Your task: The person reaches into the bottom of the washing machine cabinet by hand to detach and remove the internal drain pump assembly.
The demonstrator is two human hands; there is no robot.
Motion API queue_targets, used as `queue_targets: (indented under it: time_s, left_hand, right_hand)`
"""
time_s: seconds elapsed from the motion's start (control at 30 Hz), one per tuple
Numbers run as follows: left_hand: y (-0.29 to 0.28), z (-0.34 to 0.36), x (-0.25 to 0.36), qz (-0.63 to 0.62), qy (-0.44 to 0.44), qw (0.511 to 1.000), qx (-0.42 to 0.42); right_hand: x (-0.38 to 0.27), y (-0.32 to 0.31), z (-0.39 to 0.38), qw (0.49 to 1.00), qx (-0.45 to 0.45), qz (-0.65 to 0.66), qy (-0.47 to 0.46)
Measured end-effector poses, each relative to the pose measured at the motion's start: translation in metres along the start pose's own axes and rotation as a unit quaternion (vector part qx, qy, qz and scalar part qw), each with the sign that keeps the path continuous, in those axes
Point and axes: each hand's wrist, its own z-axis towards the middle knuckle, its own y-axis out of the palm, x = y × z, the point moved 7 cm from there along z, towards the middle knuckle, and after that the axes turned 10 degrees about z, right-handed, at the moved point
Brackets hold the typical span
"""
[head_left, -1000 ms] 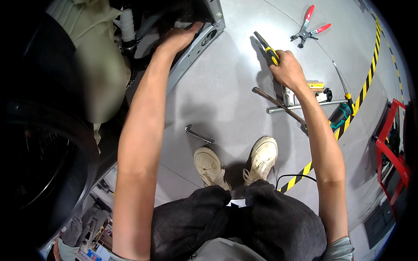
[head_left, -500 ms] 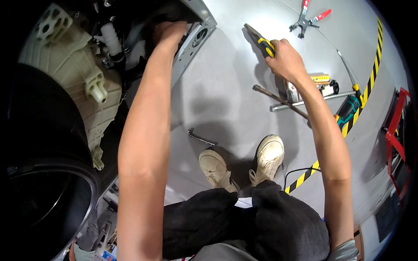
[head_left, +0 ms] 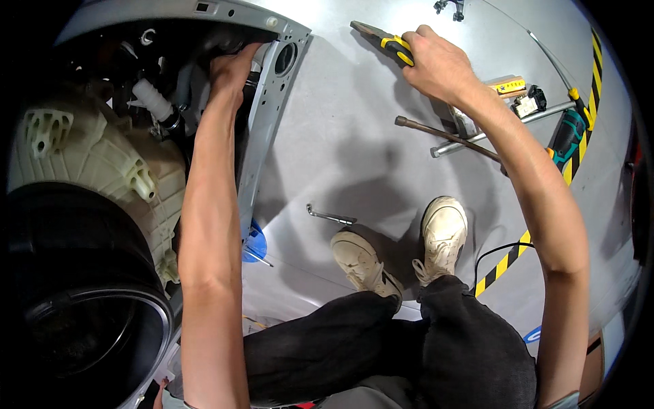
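Observation:
My left hand [head_left: 230, 73] reaches into the far corner of an opened appliance that looks like a washing machine, just inside its grey metal frame [head_left: 267, 112]. Its fingers are lost in shadow, so what they touch is hidden. Over the floor to the right, my right hand [head_left: 441, 67] is closed round the yellow-and-black handles of a pair of pliers [head_left: 373, 33]. The jaws point away to the left, toward the frame, and are apart from it. A white ribbed hose [head_left: 152, 99] and a cream plastic tub [head_left: 95, 146] lie left of my left forearm.
A large black round rim [head_left: 102, 293] fills the lower left. On the floor lie a socket wrench [head_left: 331, 215], a brown rod [head_left: 443, 140], a metal bar [head_left: 470, 142] and a teal power tool [head_left: 567, 140]. Yellow-and-black tape [head_left: 504, 264] runs along the right.
The view has shifted, showing more of the grey frame's top edge. Red-handled pliers at the far side have mostly left the picture. The hand-held pliers now point more to the left.

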Motion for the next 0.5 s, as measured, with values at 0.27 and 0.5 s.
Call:
queue_targets:
  time_s: [0.27, 0.5]
  left_hand:
    - [-0.003, -0.016, 0.019, 0.017, 0.017, 0.998, 0.055]
    - [-0.005, -0.011, 0.014, 0.031, -0.005, 0.995, 0.091]
  right_hand:
    - [-0.008, -0.007, 0.003, 0.997, 0.05, -0.057, -0.033]
    - [-0.001, -0.004, 0.001, 0.982, 0.12, -0.093, -0.114]
